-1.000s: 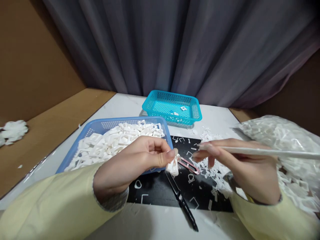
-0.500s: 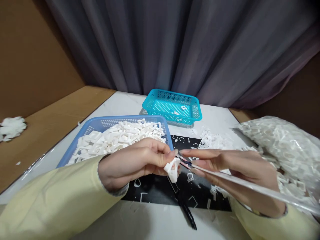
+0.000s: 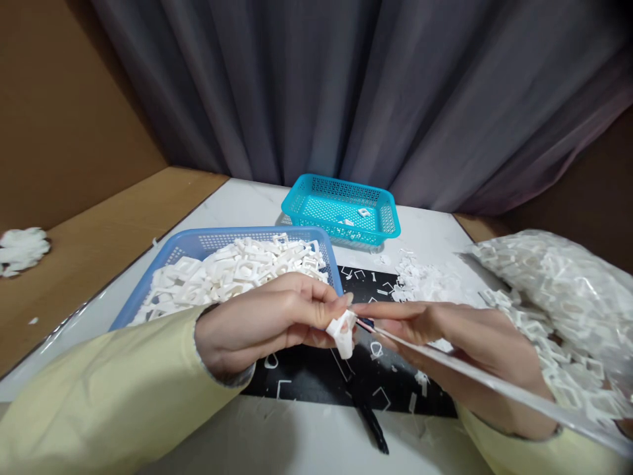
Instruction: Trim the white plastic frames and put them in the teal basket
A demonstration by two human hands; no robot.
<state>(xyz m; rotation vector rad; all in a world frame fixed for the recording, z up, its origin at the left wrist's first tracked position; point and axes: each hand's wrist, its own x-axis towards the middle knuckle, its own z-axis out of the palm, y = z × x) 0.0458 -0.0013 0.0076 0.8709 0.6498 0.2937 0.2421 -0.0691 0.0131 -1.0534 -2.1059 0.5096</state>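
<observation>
My left hand (image 3: 281, 313) is closed, with thumb and fingers pinching a small white plastic piece (image 3: 343, 336) that has an opening in it. Against the upper right of that piece, my right hand (image 3: 455, 343) closes around a slim tool (image 3: 366, 323) with a dark and pinkish front end. From the tool's side a long pale strip (image 3: 484, 373) runs to the lower right; whether it is part of the tool I cannot tell. The tool's tip is mostly hidden by the fingers. Below both hands a black-handled tool (image 3: 370, 422) lies across a black mat (image 3: 316, 382).
A blue basket (image 3: 136, 293) heaped with white pieces stands left, and a turquoise basket (image 3: 341, 231) with a few pieces behind it. White scraps (image 3: 430, 280) lie on and beside the mat. A clear bag (image 3: 583, 277) of white pieces bulges at right, with loose pieces beside it.
The white piece has turned slightly in my left fingers. My right hand has moved a little left and down, its fingers closer in around the tool.
</observation>
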